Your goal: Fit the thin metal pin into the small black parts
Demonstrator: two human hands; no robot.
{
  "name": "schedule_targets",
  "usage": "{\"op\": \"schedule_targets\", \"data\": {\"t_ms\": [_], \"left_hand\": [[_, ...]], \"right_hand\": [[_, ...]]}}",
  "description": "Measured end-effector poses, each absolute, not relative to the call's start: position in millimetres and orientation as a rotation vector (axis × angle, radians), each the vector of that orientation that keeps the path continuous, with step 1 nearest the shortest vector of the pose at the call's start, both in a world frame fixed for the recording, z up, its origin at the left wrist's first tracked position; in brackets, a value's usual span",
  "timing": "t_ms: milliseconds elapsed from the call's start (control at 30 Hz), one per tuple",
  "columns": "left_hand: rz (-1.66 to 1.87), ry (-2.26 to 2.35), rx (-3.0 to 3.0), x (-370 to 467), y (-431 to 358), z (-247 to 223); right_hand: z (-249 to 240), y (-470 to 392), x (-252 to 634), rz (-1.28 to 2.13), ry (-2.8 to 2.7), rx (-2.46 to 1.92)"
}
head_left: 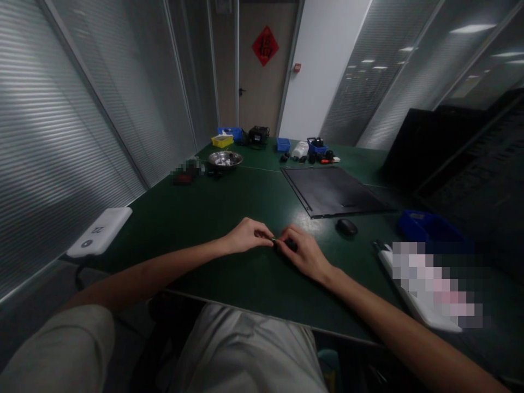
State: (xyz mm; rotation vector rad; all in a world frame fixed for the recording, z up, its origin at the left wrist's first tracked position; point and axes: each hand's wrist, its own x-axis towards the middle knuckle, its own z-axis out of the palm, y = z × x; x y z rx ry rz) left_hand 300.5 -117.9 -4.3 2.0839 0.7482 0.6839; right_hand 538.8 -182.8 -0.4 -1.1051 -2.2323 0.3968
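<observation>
My left hand (pixel 249 236) and my right hand (pixel 302 250) meet over the near part of the dark green table (pixel 229 278). Between their fingertips is a small, thin, greenish piece (pixel 274 238), too small to name. The left thumb and fingers pinch it from one side, and the right thumb and forefinger close on it from the other. Something dark shows under the curled right fingers, and I cannot make out whether it is an object or shadow.
Right of my hands lie a black mouse (pixel 347 227), a black mat (pixel 333 191) and a blue tray (pixel 429 229). Farther back stand a metal bowl (pixel 225 159), a yellow bin (pixel 222 141) and a small blue bin (pixel 283 144). A white device (pixel 100 232) sits at the left edge.
</observation>
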Motion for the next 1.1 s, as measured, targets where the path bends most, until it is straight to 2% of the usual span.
{"op": "schedule_targets", "data": {"t_ms": [367, 500, 733, 900, 1100], "left_hand": [[0.77, 0.585, 2.052, 300, -117, -5], [0.8, 0.653, 2.047, 302, -113, -4], [0.708, 0.73, 2.499, 299, -101, -6], [0.674, 0.726, 2.59, 294, -109, -1], [0.644, 0.478, 2.553, 295, -121, 9]], "right_hand": [[4, -185, 539, 0.332, -2.28, -1.213], [4, -185, 538, 0.328, -2.288, -1.236], [1, -183, 539, 0.365, -2.238, -1.203], [3, -184, 542, 0.342, -2.209, -1.182], [10, -186, 545, 0.232, -2.022, -1.125]]}}
